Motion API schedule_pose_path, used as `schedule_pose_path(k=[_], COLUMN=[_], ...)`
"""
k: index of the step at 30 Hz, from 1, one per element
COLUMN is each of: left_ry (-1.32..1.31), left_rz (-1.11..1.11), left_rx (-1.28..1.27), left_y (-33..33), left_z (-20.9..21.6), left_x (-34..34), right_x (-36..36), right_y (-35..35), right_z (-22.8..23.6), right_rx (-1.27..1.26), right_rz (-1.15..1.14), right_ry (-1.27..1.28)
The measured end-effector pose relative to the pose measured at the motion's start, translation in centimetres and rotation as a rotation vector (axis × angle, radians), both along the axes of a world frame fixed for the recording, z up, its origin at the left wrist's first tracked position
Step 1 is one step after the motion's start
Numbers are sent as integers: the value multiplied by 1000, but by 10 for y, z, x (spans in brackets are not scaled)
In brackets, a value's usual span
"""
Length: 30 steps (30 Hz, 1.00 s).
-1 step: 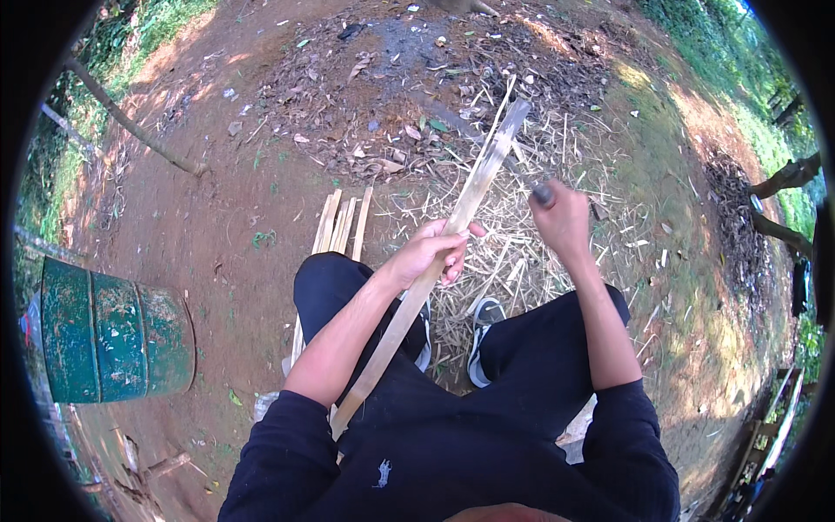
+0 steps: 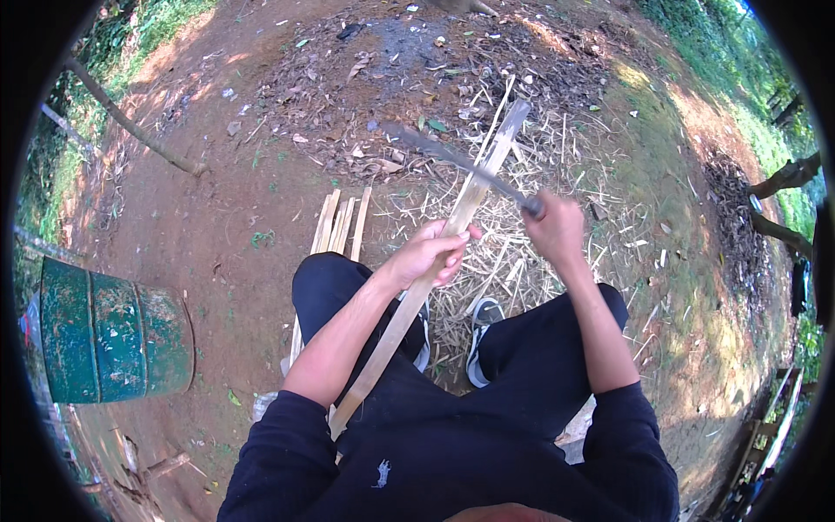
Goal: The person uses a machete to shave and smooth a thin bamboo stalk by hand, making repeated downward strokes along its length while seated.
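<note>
Bamboo slat slants over dark trousers | left hand: fingers closed round its middle | right hand: fingers wrapped round long knife, crossing slat's upper part | we advise shallow strokes, edge angled away from left fingers.

Noted smooth, bare wood in strip; dull metal in knife blade. Recorded chipped, scuffed paint on metal drum; matt cloth in trousers and sleeves; dry, rough wood in shavings.
</note>
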<state>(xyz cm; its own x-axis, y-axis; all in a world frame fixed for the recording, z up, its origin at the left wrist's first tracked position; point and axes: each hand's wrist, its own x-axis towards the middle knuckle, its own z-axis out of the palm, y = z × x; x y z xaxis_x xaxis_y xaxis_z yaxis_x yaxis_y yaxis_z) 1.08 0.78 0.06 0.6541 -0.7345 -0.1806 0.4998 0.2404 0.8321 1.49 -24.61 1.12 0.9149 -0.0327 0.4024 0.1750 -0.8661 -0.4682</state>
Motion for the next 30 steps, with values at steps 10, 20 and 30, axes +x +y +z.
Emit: schedule_pose_path(k=[10,20,30], left_ry=[30,-6,18], left_rz=[-38,107,-64], left_rx=[189,196,193], left_y=[-4,-8,4], left_z=[-9,-6,-2], left_x=[-16,-9,-35], right_x=[-12,9,60], right_y=[15,5,-51], right_z=[-44,-57,-47], right_rx=[-262,-281,-125], right_rz=[227,82,-506], right_ry=[-155,-209,377])
